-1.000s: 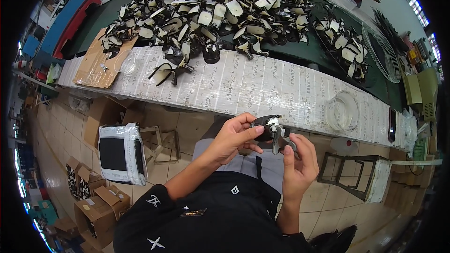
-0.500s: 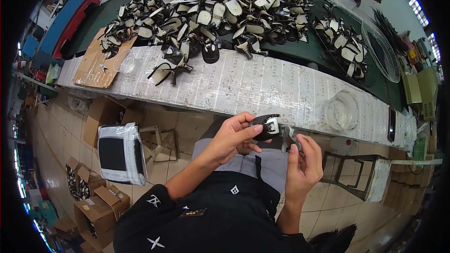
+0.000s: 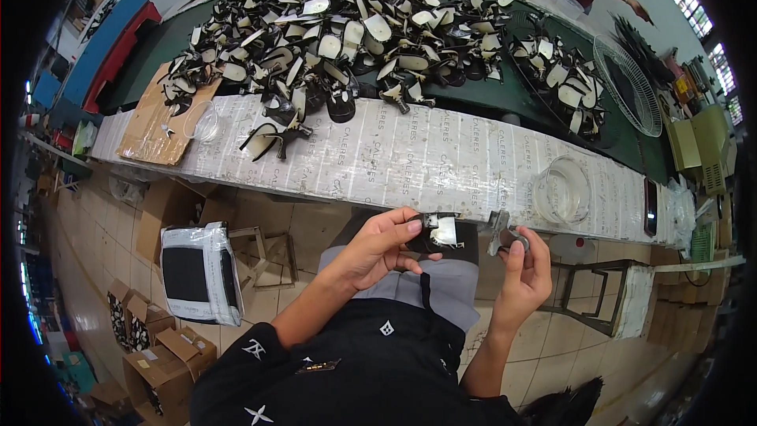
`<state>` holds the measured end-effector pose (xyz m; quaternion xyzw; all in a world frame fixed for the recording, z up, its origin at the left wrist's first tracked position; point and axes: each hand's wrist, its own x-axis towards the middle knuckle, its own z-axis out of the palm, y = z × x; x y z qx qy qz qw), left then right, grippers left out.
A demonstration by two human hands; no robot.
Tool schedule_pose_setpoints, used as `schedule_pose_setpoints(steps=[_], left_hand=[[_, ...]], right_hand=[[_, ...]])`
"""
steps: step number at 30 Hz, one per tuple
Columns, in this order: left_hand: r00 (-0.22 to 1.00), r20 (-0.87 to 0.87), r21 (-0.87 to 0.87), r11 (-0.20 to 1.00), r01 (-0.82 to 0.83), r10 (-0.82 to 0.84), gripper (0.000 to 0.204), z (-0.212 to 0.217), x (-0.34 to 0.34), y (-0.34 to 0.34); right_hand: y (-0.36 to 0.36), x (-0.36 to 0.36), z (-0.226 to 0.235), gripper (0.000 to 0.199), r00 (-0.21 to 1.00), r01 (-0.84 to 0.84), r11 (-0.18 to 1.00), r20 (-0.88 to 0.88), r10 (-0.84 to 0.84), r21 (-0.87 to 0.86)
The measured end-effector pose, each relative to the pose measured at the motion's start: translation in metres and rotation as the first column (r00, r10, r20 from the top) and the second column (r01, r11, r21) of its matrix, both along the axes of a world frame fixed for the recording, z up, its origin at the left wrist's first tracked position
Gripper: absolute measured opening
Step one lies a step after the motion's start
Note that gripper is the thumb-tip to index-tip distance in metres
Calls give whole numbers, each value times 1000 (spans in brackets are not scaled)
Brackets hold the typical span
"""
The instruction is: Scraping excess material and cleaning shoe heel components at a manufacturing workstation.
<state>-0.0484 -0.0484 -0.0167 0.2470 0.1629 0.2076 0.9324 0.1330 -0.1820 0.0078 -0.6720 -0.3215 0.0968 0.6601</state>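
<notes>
Head view shows the left hand [image 3: 374, 248] clenched around a black sandal [image 3: 435, 234] with a pale patch on it, held over the lap just below the edge of the long paper-covered table [image 3: 410, 162]; the sandal's long axis runs roughly left to right, its free end sticking out of the fist toward the right hand [image 3: 522, 272]; the right hand is closed on a small grey metal tool [image 3: 503, 235], thumb and fingers pinching it, with its tip pointing up and toward the sandal; the tool sits just beside the sandal's free end, a narrow gap between them, so the right hand is the nearer one to that end; a clear round dish [image 3: 561, 192] rests on the table just above the right hand; a big heap of sandals [image 3: 347, 31] lies well apart at the table's far side
</notes>
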Motion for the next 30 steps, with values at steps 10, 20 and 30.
schedule_pose_setpoints(steps=[10,20,30], left_hand=[[907,418,5,999,46,-44,66,35,-7,-6],[677,511,719,695,2,-530,26,101,10,12],[968,221,975,1,-222,119,47,115,188,139]], right_hand=[[78,46,-34,25,939,-182,973,-269,216,144],[98,48,-71,25,953,-158,971,-228,197,178],[130,59,-105,29,872,-301,895,-284,398,330]])
